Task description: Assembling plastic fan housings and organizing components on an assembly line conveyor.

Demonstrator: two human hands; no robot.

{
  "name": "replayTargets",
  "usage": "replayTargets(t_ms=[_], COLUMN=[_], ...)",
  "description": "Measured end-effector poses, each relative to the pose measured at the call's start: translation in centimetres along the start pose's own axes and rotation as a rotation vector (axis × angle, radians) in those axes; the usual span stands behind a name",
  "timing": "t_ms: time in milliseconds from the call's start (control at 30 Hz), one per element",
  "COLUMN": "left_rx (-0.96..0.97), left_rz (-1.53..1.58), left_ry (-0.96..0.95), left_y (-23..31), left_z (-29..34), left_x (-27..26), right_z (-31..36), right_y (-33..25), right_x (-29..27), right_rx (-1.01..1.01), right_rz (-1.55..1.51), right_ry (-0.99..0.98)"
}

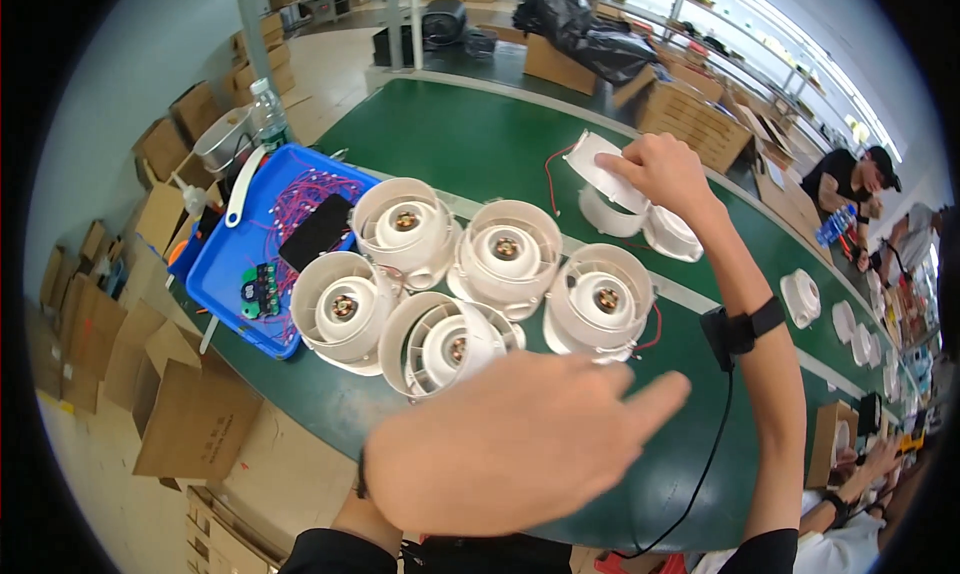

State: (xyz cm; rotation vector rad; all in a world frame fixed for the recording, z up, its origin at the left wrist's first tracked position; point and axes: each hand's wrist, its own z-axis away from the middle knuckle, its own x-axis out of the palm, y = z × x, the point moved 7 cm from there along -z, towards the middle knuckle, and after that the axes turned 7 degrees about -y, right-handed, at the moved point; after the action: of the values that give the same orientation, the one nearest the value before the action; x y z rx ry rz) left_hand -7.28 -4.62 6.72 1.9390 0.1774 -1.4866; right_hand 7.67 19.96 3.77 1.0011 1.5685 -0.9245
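My right hand [665,174] is stretched out to the far right, its fingers closed on the edge of a white plastic housing [590,159] that is tilted up. Below that housing another round white part [612,214] stands on the table, with a white piece [672,234] beside it. A red wire [548,179] hangs near the held housing. My left hand [510,444] hovers large in front, index finger stretched to the right, with nothing visible in it. It partly hides the nearest of several round white fan housings [505,249] with copper-coloured motor centres.
A blue tray [215,284] at the left holds red wires, a black phone-like slab [318,232] and green circuit boards [260,292]. A clear bottle [268,114] stands behind it. Cardboard boxes [200,414] lie on the floor. Another person [850,189] sits at the far right.
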Motion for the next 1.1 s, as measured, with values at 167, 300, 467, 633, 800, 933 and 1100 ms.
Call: replayTargets(t_ms=[167, 300, 467, 633, 800, 933, 1100], left_rx=[0.096, -0.153, -0.221, -0.248, -0.025, -0.063, 0.129], left_rz=[-0.020, 0.011, 0.020, 0.055, -0.020, -0.087, -0.015], left_ry=[0.019, 0.147, 0.231, 0.119, 0.250, 0.144, -0.294], left_y=[0.3, -2.6, -4.9, -4.5, -1.2, 0.3, 3.5], left_z=[-0.1, -0.9, 0.1, 0.3, 0.1, -1.8, -4.0], left_x=[-0.2, -1.9, -2.7, -2.6, -3.1, 0.4, 6.0], right_z=[-7.2, -10.5, -11.7, -1.8, 13.4, 19.3, 23.0], right_y=[-3.6, -3.0, -5.1, -5.9, -7.2, -5.8, -1.7], right_x=[6.1, 10.3, 12.1, 3.4, -3.6, -3.2, -7.0], right_rx=[-0.151, -0.152, -0.143, -0.270, -0.326, -0.202, -0.113], right_rz=[0.058, 0.053, -0.064, 0.004, -0.106, -0.388, -0.684], right_ry=[-0.030, -0.050, -0.171, 0.184, 0.084, -0.227, -0.029])
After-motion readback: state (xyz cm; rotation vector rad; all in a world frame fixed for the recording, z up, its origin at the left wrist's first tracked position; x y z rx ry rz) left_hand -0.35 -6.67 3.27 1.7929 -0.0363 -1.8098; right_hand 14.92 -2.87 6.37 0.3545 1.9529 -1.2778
